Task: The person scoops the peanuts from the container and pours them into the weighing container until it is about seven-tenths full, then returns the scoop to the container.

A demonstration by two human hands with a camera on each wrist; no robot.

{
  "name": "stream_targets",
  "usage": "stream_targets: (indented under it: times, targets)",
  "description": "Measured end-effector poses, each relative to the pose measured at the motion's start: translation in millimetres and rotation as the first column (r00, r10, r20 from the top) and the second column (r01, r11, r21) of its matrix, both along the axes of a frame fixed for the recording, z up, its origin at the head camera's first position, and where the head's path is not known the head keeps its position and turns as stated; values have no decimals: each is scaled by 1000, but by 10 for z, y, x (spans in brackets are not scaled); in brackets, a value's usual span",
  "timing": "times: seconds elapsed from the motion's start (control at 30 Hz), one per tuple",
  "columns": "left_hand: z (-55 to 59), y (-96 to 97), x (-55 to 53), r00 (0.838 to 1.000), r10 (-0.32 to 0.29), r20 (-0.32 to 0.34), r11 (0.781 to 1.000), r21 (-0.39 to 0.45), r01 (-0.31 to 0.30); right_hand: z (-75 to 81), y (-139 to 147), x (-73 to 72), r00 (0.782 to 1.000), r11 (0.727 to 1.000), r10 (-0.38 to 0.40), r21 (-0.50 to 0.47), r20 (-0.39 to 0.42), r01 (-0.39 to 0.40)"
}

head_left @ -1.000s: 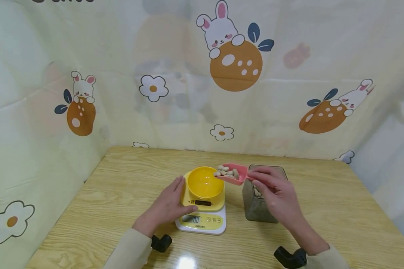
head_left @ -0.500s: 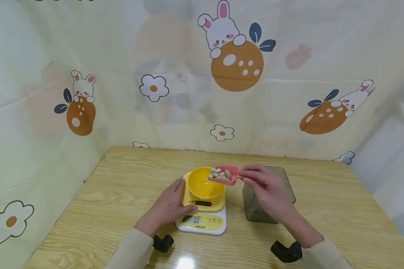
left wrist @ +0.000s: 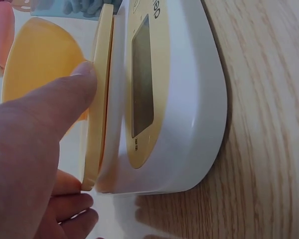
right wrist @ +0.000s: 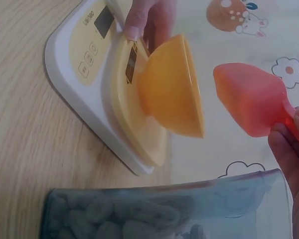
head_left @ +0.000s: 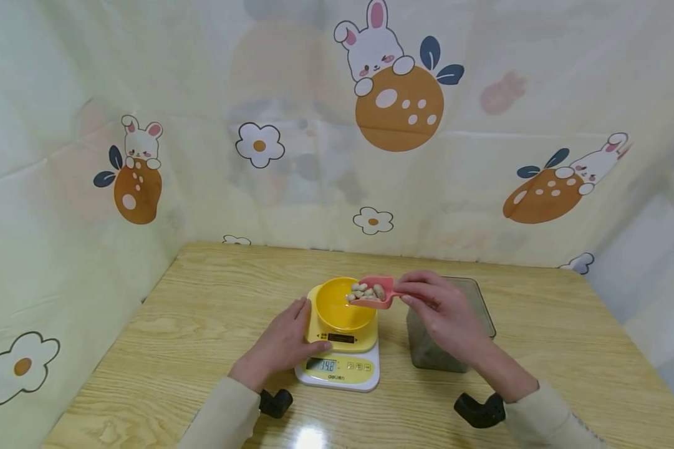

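Note:
A yellow bowl (head_left: pixel 333 312) stands on the platform of a yellow-and-white kitchen scale (head_left: pixel 370 379). My left hand (head_left: pixel 277 340) grips the platform's near left corner, its thumb (left wrist: pixel 74 87) on the front edge and its fingers along the left side. My right hand (head_left: pixel 446 315) pinches the handle of a pink scoop (head_left: pixel 389 294). Peanuts (head_left: pixel 369 292) lie in the scoop, whose mouth hangs over the bowl's right rim. From the right wrist view, the scoop (right wrist: pixel 254 97) is apart from the bowl (right wrist: pixel 172 89). The scale's display (head_left: pixel 322 365) seems to read about 39.8.
Right of the scale, under my right forearm, stands a translucent grey container (head_left: pixel 426 349); peanuts (right wrist: pixel 134 214) show through its wall. A patterned curtain (head_left: pixel 297 206) hangs behind the wooden table (head_left: pixel 213 293). Black camera mounts (head_left: pixel 479 410) sit at both wrists.
My right hand has carried the scoop left until it overhangs the bowl, and has barely moved since. The display went from 0.0 to a higher figure. My left hand keeps its place.

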State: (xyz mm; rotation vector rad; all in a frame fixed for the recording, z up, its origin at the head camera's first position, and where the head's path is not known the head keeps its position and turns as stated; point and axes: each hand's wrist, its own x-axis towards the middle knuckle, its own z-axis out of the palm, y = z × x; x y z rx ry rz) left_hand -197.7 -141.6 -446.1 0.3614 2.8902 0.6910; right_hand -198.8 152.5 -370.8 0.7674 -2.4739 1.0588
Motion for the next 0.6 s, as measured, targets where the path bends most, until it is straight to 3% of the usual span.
stream_targets:
  times: [0.4, 0.6]
  targets:
    - [34, 5, 5, 1000, -18, 12, 997, -77, 19, 85, -62, -86, 999, 992, 41, 118, 17, -43]
    - [24, -3, -4, 1000, -29, 7, 995, -92, 29, 104, -102, -124, 995, 983, 98, 156, -1, -97]
